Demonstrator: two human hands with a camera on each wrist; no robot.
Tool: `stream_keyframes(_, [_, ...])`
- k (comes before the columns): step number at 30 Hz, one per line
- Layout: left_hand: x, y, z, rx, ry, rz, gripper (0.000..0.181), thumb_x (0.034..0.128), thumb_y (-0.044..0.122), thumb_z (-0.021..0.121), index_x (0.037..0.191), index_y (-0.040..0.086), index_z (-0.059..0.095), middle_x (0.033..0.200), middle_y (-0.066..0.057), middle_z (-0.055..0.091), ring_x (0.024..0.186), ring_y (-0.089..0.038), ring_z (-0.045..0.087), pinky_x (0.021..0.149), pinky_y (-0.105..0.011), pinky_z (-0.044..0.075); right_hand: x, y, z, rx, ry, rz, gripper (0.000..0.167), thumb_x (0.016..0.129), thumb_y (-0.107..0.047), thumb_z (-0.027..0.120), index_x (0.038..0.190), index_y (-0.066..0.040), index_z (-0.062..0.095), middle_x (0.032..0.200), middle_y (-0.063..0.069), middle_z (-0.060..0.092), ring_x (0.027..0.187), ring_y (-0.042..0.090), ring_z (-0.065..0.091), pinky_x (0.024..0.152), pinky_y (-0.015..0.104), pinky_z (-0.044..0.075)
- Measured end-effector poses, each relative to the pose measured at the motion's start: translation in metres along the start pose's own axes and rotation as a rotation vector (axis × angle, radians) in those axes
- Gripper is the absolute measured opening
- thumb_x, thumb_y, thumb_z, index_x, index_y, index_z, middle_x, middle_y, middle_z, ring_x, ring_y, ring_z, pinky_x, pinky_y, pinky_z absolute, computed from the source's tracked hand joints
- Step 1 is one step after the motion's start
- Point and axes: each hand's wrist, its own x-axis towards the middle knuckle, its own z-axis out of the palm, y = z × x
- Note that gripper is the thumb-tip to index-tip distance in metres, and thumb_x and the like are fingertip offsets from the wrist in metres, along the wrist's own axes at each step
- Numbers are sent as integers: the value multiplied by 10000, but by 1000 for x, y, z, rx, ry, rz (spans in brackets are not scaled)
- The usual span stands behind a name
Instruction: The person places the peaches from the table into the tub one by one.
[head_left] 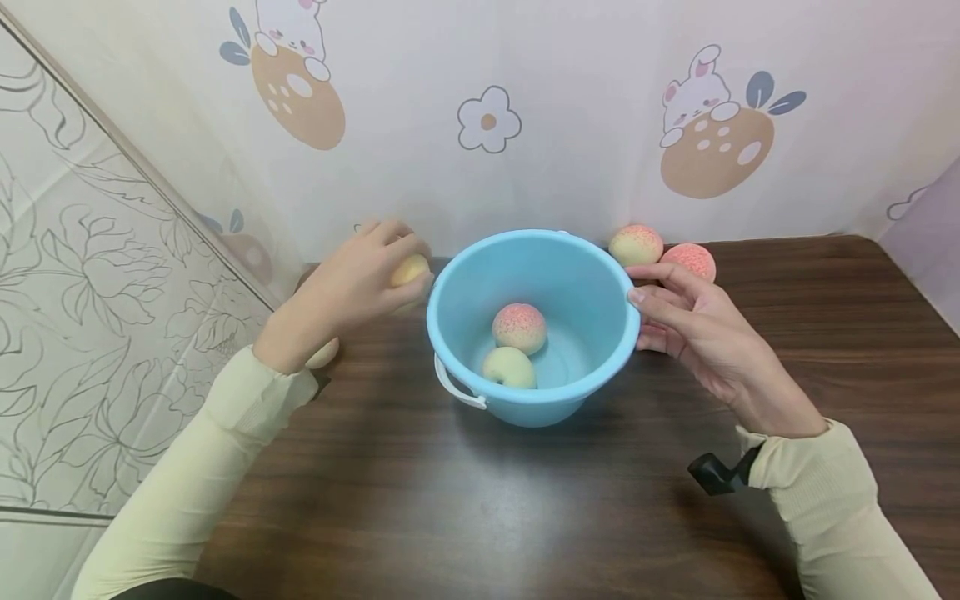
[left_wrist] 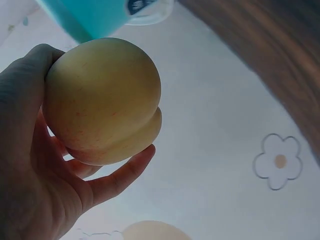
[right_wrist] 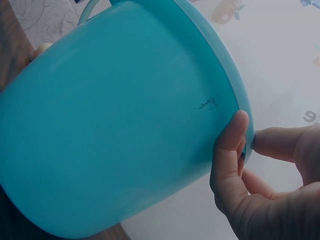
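A blue bucket (head_left: 534, 408) stands on the dark wooden table, with a pink-and-cream peach (head_left: 519, 328) and a pale yellow-green one (head_left: 509, 367) inside. My left hand (head_left: 360, 271) holds a yellow peach (head_left: 409, 271) just left of the bucket's rim; in the left wrist view fingers and thumb curl round this peach (left_wrist: 102, 100). At the bucket's right side my right hand (head_left: 705, 333) pinches the rim, and the right wrist view shows thumb and fingers on either side of the bucket's (right_wrist: 115, 120) edge.
Two peaches, one yellow-pink (head_left: 636, 246) and one pink (head_left: 689, 262), lie behind the right hand near the curtain (head_left: 570, 125). Another pale peach (head_left: 323, 354) is partly hidden beneath the left wrist. A white handle (head_left: 456, 388) hangs at the bucket's front left. A patterned panel (head_left: 97, 333) stands at the left.
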Motion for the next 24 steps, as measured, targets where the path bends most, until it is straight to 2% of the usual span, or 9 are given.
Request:
stream_keyframes(11, [10, 21, -20, 39, 68, 71, 289, 962, 302, 659, 1180, 120, 709, 1194, -82, 640, 1049, -289, 543, 748, -382, 477, 0, 1, 0, -14, 6, 3, 394, 1029, -1, 595, 1406, -48, 495, 1106, 94, 759, 818, 174, 758, 718, 319, 653])
stream_keyframes(18, [15, 32, -27, 45, 109, 118, 300, 972, 319, 653, 1186, 117, 715, 1200, -85, 641, 1099, -290, 546, 806, -395, 495, 1, 1, 0, -2, -3, -4, 384, 1029, 9, 589, 1399, -44, 501, 1097, 94, 760, 815, 173, 758, 714, 320, 653])
stream_keyframes(24, [19, 49, -32, 70, 127, 163, 320, 970, 335, 646, 1203, 129, 720, 1242, -97, 651, 1147, -302, 568, 832, -418, 547, 1, 1, 0, -8, -5, -9, 377, 1030, 5, 591, 1395, -45, 510, 1093, 92, 764, 815, 168, 758, 709, 316, 652])
